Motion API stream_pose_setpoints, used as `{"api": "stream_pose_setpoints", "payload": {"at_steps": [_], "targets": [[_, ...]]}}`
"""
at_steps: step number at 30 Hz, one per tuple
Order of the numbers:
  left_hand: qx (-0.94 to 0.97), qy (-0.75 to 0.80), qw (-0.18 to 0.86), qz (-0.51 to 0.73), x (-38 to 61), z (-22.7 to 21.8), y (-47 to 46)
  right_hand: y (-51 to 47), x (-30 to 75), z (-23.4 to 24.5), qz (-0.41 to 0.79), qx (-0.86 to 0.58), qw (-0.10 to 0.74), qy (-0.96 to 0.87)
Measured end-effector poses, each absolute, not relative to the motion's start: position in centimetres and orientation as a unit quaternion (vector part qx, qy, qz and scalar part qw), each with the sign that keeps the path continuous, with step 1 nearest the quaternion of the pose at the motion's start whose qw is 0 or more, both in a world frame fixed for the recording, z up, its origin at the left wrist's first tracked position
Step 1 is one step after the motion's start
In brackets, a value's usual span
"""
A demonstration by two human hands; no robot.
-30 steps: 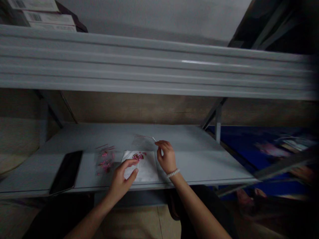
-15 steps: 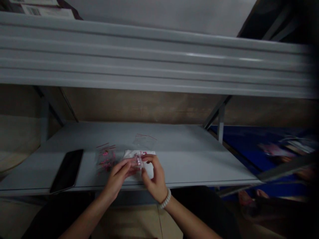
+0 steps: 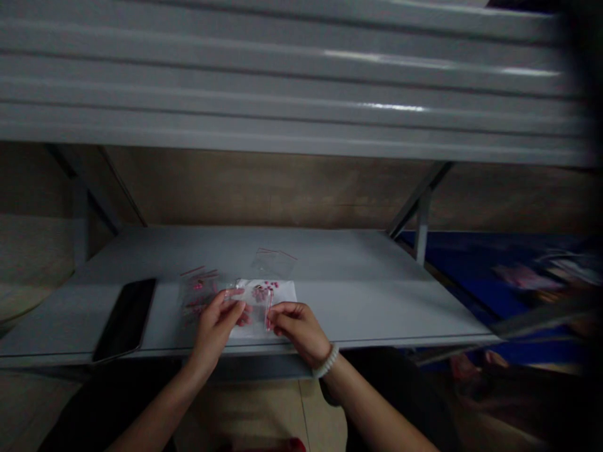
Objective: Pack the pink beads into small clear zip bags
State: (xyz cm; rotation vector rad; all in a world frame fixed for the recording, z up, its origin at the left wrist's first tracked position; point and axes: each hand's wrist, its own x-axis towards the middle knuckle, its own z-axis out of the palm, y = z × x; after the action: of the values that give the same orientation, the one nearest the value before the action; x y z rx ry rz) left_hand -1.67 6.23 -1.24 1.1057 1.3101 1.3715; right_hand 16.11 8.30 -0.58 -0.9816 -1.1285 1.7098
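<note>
A small clear zip bag [image 3: 257, 316] is stretched between my two hands above a white sheet of paper [image 3: 287, 291]. My left hand [image 3: 217, 319] pinches its left end between thumb and fingers. At the red-striped zip edge, my right hand [image 3: 298, 325], with a pale bead bracelet [image 3: 326, 361] at the wrist, is closed on the bag. Small pink and dark beads [image 3: 272, 285] show at the paper's upper part; whether some are inside the bag I cannot tell. Left of my left hand lie filled zip bags [image 3: 198, 289] with pink pieces.
Flat zip bags [image 3: 274, 262] lie behind the paper. A black phone or tablet [image 3: 126, 319] rests at the left of the grey shelf board [image 3: 367, 282]. A ridged upper shelf [image 3: 282, 81] hangs above. Blue material [image 3: 464, 276] with items lies to the right.
My hands have spread slightly apart, and the bag between them now lies flatter. My right hand has turned, its fingers closing on the zip edge. More beads on the paper are visible.
</note>
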Motion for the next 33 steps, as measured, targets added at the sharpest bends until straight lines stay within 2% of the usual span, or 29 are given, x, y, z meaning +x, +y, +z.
{"api": "stream_pose_setpoints", "payload": {"at_steps": [5, 7, 11, 20, 26, 33], "targets": [[0.529, 0.574, 0.189, 0.596, -1.8, -1.5, 6.2, 8.3, 15.8, -0.8, 0.660, -0.405, 0.440, -0.454], [0.589, 0.551, 0.199, 0.556, -1.5, -1.1, 5.7, 8.1, 15.6, -0.8, 0.642, -0.406, 0.444, -0.476], [0.680, 0.481, 0.292, 0.470, -0.6, 0.1, 4.5, 7.6, 15.3, -0.7, 0.605, -0.397, 0.440, -0.532], [0.690, 0.478, 0.355, 0.412, -0.8, 0.4, 4.3, 7.0, 15.4, 0.1, 0.590, -0.373, 0.407, -0.589], [0.709, 0.486, 0.321, 0.397, -0.6, 0.1, 4.4, 6.9, 15.4, 0.4, 0.570, -0.391, 0.413, -0.594], [0.711, 0.532, 0.223, 0.402, 0.0, -0.4, 3.7, 5.9, 14.7, 0.2, 0.418, -0.415, 0.449, -0.672]]}}
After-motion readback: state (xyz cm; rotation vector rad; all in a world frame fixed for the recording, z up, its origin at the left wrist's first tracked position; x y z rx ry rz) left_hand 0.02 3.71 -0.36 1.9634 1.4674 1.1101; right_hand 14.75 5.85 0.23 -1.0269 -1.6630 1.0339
